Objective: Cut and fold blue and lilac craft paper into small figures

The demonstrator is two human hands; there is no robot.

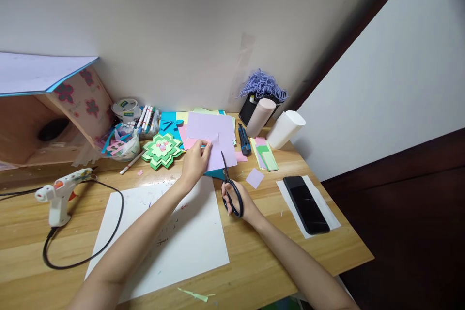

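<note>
Pale wall (pixel 163 34) backs a wooden bench (pixel 261 252) set with paper-craft supplies, where two bare hands meet over coloured paper. The left hand (pixel 193 163) pinches a lilac sheet (pixel 227 152) at its near-left side, thumb and forefinger drawn close together. The right hand (pixel 247 203) grips black-handled scissors (pixel 226 174), its fingers curled around the loops, the blades pointing away from the body and overlapping the sheet's lower edge. Whether the blades are parted or bite into the paper cannot be told. The step in hand appears to be cutting or lining up a cut; a clean stroke would call for a taut sheet, blades true to the line and left fingers clear of them. Just right of the scissors lies a small lilac square (pixel 255 178); beyond the right fingers rests a utility knife (pixel 244 141). Left of the left fingers sits a layered green paper flower (pixel 162 150), with a white glue gun (pixel 60 198) farther out.
</note>
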